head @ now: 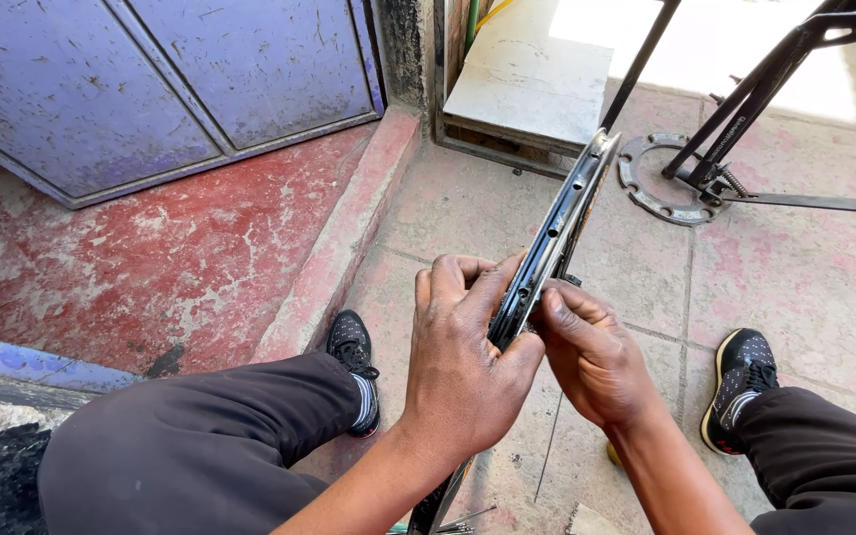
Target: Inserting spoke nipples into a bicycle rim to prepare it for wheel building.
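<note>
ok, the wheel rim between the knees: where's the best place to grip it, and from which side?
Best guess: grip the wheel rim by its two sidewalls, one hand from each flank, near the closest stretch. It stands edge-on and tilted away, with the holed inner channel facing up, so the narrow walls suit a pinch. The left hand and right hand already clasp it this way, thumbs at the channel.

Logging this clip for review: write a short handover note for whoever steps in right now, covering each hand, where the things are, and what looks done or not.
Left hand: gripping the bicycle wheel rim from its left side, fingers curled over the edge.
Right hand: pressed against the rim's right side, fingers at the inner channel.
Rim: upright, edge-on between the knees, spoke holes showing; loose spokes lie on the floor below.
Nearby: metal stand and toothed ring on the tiles.
Done or left: cannot tell from this view.
</note>
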